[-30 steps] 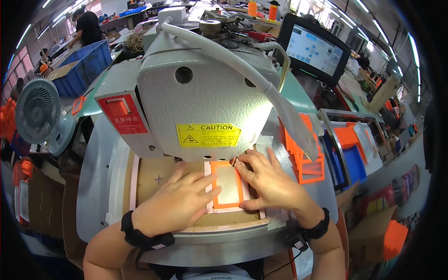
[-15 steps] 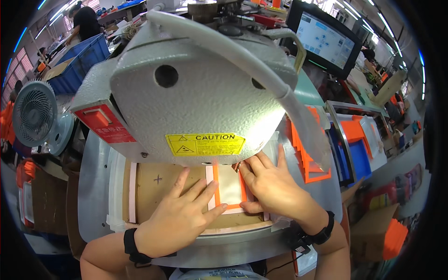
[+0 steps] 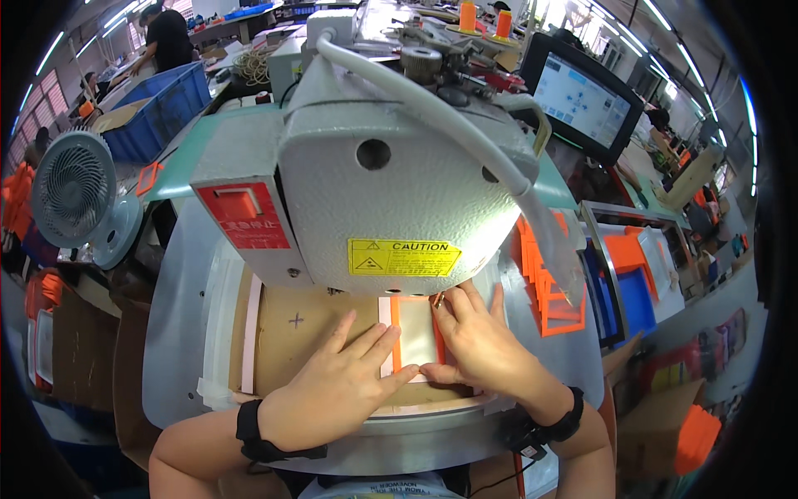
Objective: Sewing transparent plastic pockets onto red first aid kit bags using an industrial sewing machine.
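Under the grey machine head [image 3: 399,191], an orange-edged pale rectangle [image 3: 416,328] lies between pale strips on a brown board [image 3: 295,341] in a metal plate. My left hand [image 3: 332,391] lies open on the board, fingers spread just left of the rectangle, thumb at its lower edge. My right hand [image 3: 482,349] rests on the rectangle's right side with thumb stretched out to the lower corner and bent fingers touching up near a small metal part beneath the head; the fingertips are partly hidden.
Orange frames [image 3: 553,316] lie right of the plate, beside blue trays [image 3: 640,308] in a metal rack. A screen [image 3: 582,96] stands behind. A fan [image 3: 71,187] and blue crate [image 3: 158,116] are left, with a person [image 3: 162,46] beyond; cardboard boxes [image 3: 657,424] flank me.
Since a second ago my left hand has slid down and back, so its fingers point more upward beside the orange rectangle. My right hand stays at its right edge. The view has shifted slightly.
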A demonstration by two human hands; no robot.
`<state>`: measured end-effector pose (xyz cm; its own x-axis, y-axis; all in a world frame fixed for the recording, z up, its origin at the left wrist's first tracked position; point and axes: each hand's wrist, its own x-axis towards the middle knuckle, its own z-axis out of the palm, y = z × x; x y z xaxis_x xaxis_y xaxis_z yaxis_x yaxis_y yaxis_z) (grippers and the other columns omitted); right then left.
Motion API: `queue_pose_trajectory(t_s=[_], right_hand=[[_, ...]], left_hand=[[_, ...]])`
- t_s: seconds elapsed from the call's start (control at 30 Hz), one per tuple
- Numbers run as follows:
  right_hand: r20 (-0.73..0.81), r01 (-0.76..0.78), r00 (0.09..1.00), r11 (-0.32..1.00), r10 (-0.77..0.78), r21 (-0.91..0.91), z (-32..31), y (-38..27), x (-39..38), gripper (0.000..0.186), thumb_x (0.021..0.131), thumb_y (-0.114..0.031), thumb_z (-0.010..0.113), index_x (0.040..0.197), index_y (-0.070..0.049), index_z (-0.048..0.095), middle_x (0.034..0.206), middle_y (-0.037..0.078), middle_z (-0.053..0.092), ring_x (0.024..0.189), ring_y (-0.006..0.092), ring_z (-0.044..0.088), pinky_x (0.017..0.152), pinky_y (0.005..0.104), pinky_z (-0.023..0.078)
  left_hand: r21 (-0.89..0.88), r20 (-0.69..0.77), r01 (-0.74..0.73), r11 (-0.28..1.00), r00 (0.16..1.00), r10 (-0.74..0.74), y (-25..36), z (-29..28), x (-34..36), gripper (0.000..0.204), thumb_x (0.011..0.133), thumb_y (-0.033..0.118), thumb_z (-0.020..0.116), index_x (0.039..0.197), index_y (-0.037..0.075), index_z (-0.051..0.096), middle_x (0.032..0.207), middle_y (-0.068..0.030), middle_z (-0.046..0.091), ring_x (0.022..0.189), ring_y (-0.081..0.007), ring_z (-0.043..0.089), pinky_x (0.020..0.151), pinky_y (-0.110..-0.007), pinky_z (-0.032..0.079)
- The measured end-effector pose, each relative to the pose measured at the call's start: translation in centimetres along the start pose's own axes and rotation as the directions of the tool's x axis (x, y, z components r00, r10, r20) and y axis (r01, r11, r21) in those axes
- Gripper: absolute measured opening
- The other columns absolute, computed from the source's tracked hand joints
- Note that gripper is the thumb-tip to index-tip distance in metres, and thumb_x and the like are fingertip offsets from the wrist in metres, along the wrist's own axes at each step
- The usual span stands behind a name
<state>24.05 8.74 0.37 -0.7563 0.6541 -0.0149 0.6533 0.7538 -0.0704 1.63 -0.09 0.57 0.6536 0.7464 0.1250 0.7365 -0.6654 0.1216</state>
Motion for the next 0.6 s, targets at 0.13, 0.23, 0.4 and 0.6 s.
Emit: queue_pose_trajectory(t_s=[0.13, 0.23, 0.4, 0.6], right_hand=[[-0.055, 0.078, 0.996, 0.983, -0.069, 0.165, -0.1, 1.8, -0.3, 0.082, 0.078, -0.048, 0.076, 0.135, 0.005, 0.053, 0.138, 0.020, 0.047, 0.139, 0.0373, 0.036, 0.104, 0.0722, 0.025], [0.002, 0.094, 0.995, 0.931, -0.102, 0.353, -0.1, 4.0, 0.4, 0.068, 0.085, -0.041, 0.073, 0.137, -0.002, 0.054, 0.138, 0.017, 0.046, 0.141, 0.0366, 0.035, 0.109, 0.0766, 0.015], [-0.106, 0.103, 0.992, 0.888, -0.062, 0.448, -1.5, 6.0, -2.1, 0.054, 0.095, -0.020, 0.062, 0.145, -0.005, 0.049, 0.147, 0.015, 0.045, 0.146, 0.0363, 0.030, 0.118, 0.0556, 0.021], [-0.365, 0.013, 0.854, 0.686, 0.371, 0.728, -6.0, 5.4, -19.2, 0.034, 0.088, 0.000, 0.059, 0.121, 0.001, 0.067, 0.113, 0.013, 0.067, 0.099, 0.0235, 0.064, 0.089, 0.0336, 0.049]], left_hand=[[-0.075, -0.004, 0.077, 0.994, 0.997, -0.077, -0.3, -0.3, -0.8, 0.049, 0.082, 0.016, 0.066, 0.130, 0.007, 0.062, 0.137, -0.0203, 0.054, 0.133, -0.0312, 0.049, 0.111, -0.063, 0.031], [-0.067, -0.004, 0.059, 0.996, 0.998, -0.059, -0.7, 0.1, -0.2, 0.052, 0.081, 0.009, 0.064, 0.132, 0.010, 0.059, 0.141, -0.0157, 0.050, 0.129, -0.0293, 0.052, 0.109, -0.065, 0.032], [-0.228, 0.036, 0.046, 0.972, 0.999, -0.039, -1.9, -0.1, -0.3, 0.049, 0.084, 0.007, 0.058, 0.133, 0.007, 0.058, 0.143, -0.0184, 0.047, 0.128, -0.0331, 0.051, 0.109, -0.066, 0.031], [-0.370, 0.052, 0.073, 0.926, 0.997, -0.058, -1.6, -0.8, 0.0, 0.042, 0.084, 0.004, 0.058, 0.126, 0.004, 0.062, 0.140, -0.0207, 0.050, 0.127, -0.0378, 0.050, 0.109, -0.056, 0.036]])
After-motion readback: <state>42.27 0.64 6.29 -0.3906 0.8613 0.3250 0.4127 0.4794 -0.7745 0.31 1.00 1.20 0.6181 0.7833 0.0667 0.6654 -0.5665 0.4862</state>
